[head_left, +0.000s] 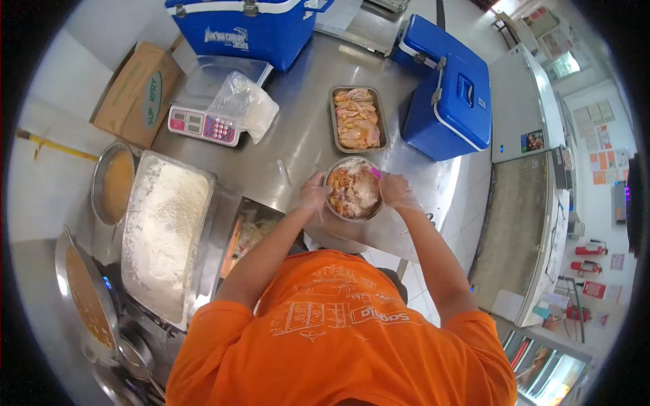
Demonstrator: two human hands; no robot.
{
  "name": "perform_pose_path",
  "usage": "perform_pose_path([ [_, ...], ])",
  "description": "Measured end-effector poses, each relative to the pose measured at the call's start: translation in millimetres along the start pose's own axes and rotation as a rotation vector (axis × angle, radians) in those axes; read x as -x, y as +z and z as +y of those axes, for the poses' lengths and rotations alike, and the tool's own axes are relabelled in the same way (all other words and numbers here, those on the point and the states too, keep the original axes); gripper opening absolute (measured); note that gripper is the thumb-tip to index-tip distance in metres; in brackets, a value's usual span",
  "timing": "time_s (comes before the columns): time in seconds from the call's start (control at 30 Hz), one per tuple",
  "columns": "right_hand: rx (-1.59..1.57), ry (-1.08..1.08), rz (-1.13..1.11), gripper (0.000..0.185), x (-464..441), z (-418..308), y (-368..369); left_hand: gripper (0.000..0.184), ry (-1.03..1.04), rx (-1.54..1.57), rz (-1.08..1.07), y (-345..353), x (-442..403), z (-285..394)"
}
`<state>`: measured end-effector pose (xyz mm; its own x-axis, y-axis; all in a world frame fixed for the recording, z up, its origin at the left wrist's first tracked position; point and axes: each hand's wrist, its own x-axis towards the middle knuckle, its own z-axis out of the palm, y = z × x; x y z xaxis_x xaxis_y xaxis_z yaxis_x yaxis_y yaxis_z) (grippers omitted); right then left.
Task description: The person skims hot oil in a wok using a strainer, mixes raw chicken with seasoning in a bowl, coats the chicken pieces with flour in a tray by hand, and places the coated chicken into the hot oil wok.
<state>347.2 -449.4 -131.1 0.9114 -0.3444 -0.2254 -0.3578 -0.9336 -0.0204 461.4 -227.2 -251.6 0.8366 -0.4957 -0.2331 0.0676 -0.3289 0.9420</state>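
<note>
Mixing, seemingly, powder-dusted pieces (351, 191) in the metal bowl (354, 220) on the steel table (306, 101), with left hand (314, 192) and right hand (397, 190) at opposite sides, pink item (376, 173) by the latter; unable to tell finger closure on either; judging a steadied bowl needed for the next turn.

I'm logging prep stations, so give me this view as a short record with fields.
Left hand: at the left rim of the bowl
Right hand: at its right rim, by a small pink item
Bowl contents: orange-brown pieces, white powder
Beyond bowl: metal tray of raw-looking chicken pieces
Person's left: scale, plastic bag, flat pan of white powder
Person's right: blue cooler
</note>
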Motion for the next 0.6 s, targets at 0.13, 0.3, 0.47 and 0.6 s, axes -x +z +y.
perform_pose_path([
  [0.13, -0.084, -0.237, -0.171, 0.031, -51.7, 21.4, 15.6, 0.051, -0.172, -0.029, -0.235, -26.7, -23.5, 41.0],
  [0.3, -0.445, -0.478, -0.225, 0.027, -66.4, 7.3, 0.0, 0.056, -0.128, -0.294, -0.321, -35.7, -53.7, 55.1],
  [0.47, 0.193, -0.338, 0.066, 0.03, 8.5, -54.6, -35.5, 0.044, -0.01, -0.444, -0.308, -31.4, -65.4, 37.8],
  [0.6, 0.183, -0.331, 0.067, 0.027, 83.2, -78.1, -42.2, 0.04, -0.007, -0.428, -0.252, -31.5, -56.9, 45.8],
])
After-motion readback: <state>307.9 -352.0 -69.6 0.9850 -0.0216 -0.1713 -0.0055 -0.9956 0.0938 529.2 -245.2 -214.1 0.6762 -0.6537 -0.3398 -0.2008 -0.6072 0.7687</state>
